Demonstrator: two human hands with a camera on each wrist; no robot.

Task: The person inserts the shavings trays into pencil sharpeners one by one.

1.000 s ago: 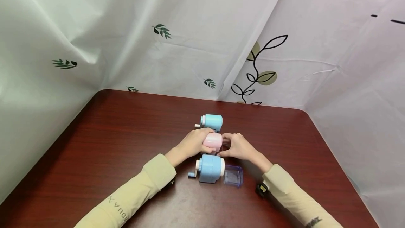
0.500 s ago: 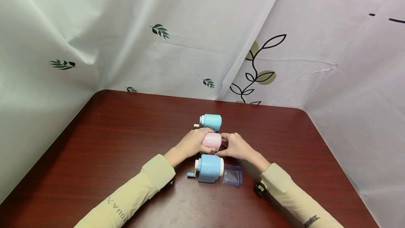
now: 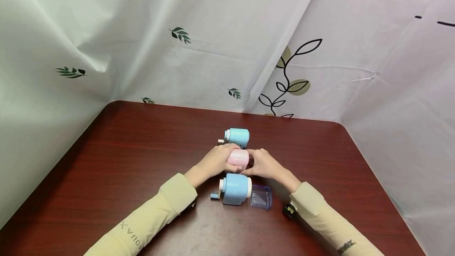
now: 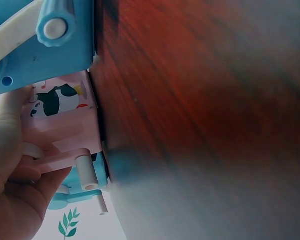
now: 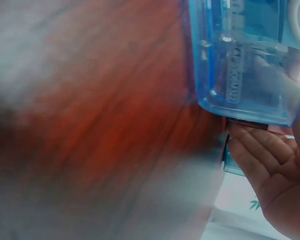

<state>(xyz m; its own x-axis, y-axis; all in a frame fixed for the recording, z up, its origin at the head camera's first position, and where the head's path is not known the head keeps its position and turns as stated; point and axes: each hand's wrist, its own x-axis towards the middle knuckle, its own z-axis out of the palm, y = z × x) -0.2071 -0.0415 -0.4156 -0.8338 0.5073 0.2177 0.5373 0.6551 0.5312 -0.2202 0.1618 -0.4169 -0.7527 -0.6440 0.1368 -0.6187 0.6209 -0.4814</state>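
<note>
My left hand [image 3: 215, 160] grips a pink crank pencil sharpener [image 3: 238, 158] standing in the middle of a row. A penguin picture and the pink crank [image 4: 64, 160] show on its crank side in the left wrist view. My right hand [image 3: 266, 164] is at the sharpener's right end, thumb and fingers bent around its low part. What lies between those fingertips is mostly hidden. In the right wrist view the fingers [image 5: 262, 150] reach in behind a clear bluish drawer [image 5: 245, 75], which belongs with the nearer blue sharpener.
A blue pencil sharpener [image 3: 235, 189] stands just in front, with its clear drawer [image 3: 261, 197] sticking out to the right. Behind the pink one is a turquoise sharpener [image 3: 239, 136]. All stand on a dark red-brown table [image 3: 160, 129] with white patterned sheeting [image 3: 206, 66] beyond its edges.
My right hand has shifted slightly left, closer against the pink sharpener's right end. My left hand keeps its grip in place, and the other sharpeners have not moved.
</note>
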